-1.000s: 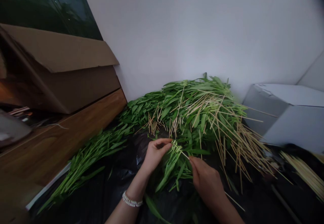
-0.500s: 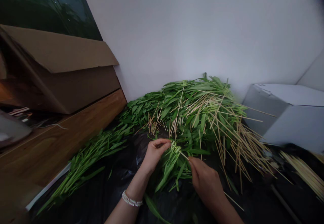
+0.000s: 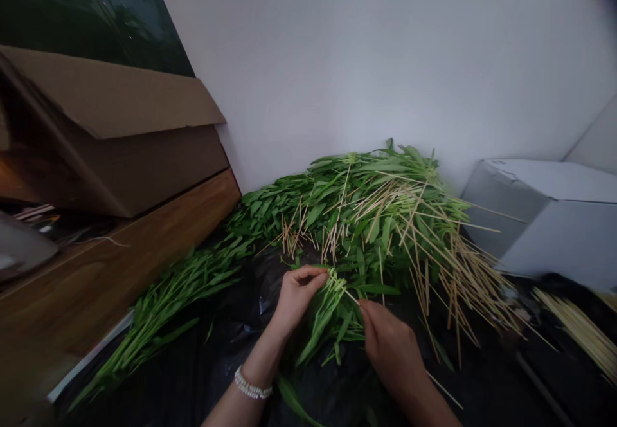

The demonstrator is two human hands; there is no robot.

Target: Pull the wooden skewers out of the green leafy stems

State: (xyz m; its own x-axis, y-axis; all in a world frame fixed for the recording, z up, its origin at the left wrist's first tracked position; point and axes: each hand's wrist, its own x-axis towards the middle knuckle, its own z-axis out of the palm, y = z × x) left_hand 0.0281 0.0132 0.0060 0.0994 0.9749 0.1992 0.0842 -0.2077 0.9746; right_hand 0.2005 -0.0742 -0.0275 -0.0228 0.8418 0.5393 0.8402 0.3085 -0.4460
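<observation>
My left hand [image 3: 296, 292], with a beaded bracelet at the wrist, pinches the top of a small row of leafy green stems [image 3: 318, 330]. Threaded crosswise through the stems is a thin bamboo skewer [image 3: 351, 297]. The skewer's near end sits between the thumb and fingers of my right hand [image 3: 389, 337]. Leaves hang down between both hands, over black plastic sheeting [image 3: 231, 363]. Behind them rises a big heap of leafy greens [image 3: 328, 186], many of them on skewers whose bare ends [image 3: 475, 276] stick out to the right.
Loose long-stemmed greens [image 3: 144, 324] lie on the left. An open cardboard box [image 3: 159, 170] stands on a wooden surface [image 3: 193, 203] there. At the right are a white box [image 3: 569, 227] and a bundle of skewers [image 3: 578, 327]. A pale wall [image 3: 337, 60] closes off the back.
My left hand has shifted very slightly to the right along the stem tops. My right hand keeps its hold on the skewer, nearly still.
</observation>
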